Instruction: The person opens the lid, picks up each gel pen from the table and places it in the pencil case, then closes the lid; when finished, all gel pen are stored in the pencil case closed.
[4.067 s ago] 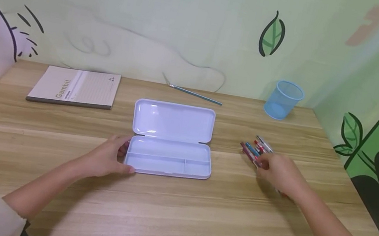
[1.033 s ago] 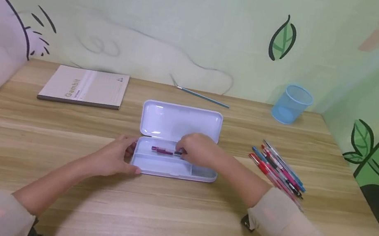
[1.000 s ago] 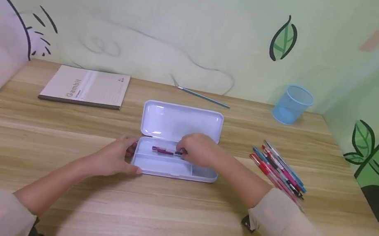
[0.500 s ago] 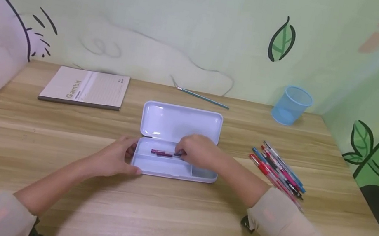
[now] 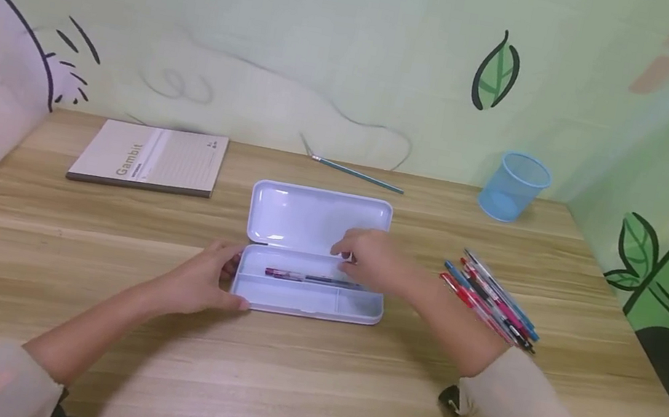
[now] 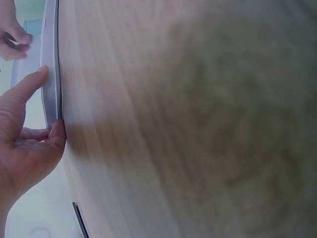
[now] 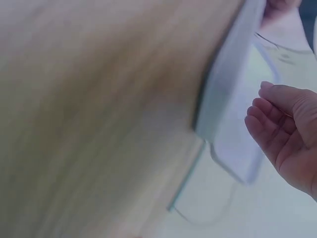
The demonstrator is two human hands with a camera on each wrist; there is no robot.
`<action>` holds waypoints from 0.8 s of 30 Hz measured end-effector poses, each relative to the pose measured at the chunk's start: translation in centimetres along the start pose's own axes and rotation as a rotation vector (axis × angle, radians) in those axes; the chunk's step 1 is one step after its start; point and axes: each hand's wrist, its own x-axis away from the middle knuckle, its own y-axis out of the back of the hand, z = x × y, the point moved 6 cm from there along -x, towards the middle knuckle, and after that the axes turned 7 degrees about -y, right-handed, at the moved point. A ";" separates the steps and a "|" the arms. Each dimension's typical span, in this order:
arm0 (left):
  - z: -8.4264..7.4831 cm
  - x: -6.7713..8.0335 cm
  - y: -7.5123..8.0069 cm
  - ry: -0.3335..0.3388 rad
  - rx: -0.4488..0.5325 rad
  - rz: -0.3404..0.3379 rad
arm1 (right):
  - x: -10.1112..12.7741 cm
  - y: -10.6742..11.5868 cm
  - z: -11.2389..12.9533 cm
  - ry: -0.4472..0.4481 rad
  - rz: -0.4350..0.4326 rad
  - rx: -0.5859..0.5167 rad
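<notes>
The light-lavender pencil case (image 5: 304,310) lies unfolded on the table, its lid (image 5: 306,218) tipped back. A clear pen with a purple end (image 5: 303,277) lies lengthwise in its long back compartment. My left hand (image 5: 199,280) grips the case's left end, thumb at the front corner and fingers along the side; the left wrist view shows this hand (image 6: 29,134) close against the case's edge. Over the right part of the case hovers my right hand (image 5: 375,260), fingers loosely bent and holding nothing. In the right wrist view that hand (image 7: 287,129) has a gap between thumb and fingers.
Several pens (image 5: 491,301) in red, blue, black and pink lie bunched to the right of the case. Behind stand a blue mesh pen cup (image 5: 510,190) and a thin blue paintbrush (image 5: 360,174) by the wall. A notebook (image 5: 176,163) lies at the back left.
My right hand has brought the purple-ended pen from the bunch into the back compartment, let go of it and lifted slightly up and right. My left hand has stayed on the case.
</notes>
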 end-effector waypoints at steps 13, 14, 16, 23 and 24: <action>-0.6 0.0 0.1 -0.008 -0.019 0.008 | 7.6 6.2 -4.9 -0.211 -0.228 -0.119; -0.6 0.0 0.1 -0.006 -0.021 0.009 | 8.1 6.4 -5.4 -0.223 -0.242 -0.116; -0.5 0.0 0.0 -0.003 -0.025 0.008 | 9.0 6.6 -6.2 -0.232 -0.263 -0.096; -0.7 0.1 0.2 -0.026 -0.029 -0.001 | 11.8 6.6 -8.5 -0.273 -0.271 -0.045; -0.8 0.1 0.2 -0.026 -0.029 0.000 | 12.1 6.5 -8.8 -0.291 -0.261 -0.034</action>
